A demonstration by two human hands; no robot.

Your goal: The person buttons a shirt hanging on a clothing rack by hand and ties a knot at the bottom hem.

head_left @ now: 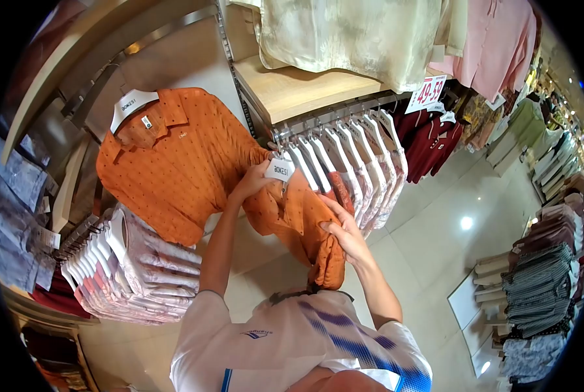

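Left hand (256, 179): grip closed at the neck of a white hanger (280, 170) carrying an orange shirt (298, 222), at the near end of the rail (331, 112).

Right hand (344, 232): fingers spread flat on the shirt's front, pinching a fold of cloth; shirt bunches and droops below the hand.

Handling, as judged: thin woven cloth, light, limp, slides easily off the hanger. Best taken at the hanger neck, with the other hand steadying the body.

Counts: two orange shirts in view, the held one and a display shirt (174, 157) spread on the wall panel to the left. Roughly eight white hangers with pale patterned shirts (364, 170) packed along the rail behind. One red price sign (426, 93) above the rail's far end.
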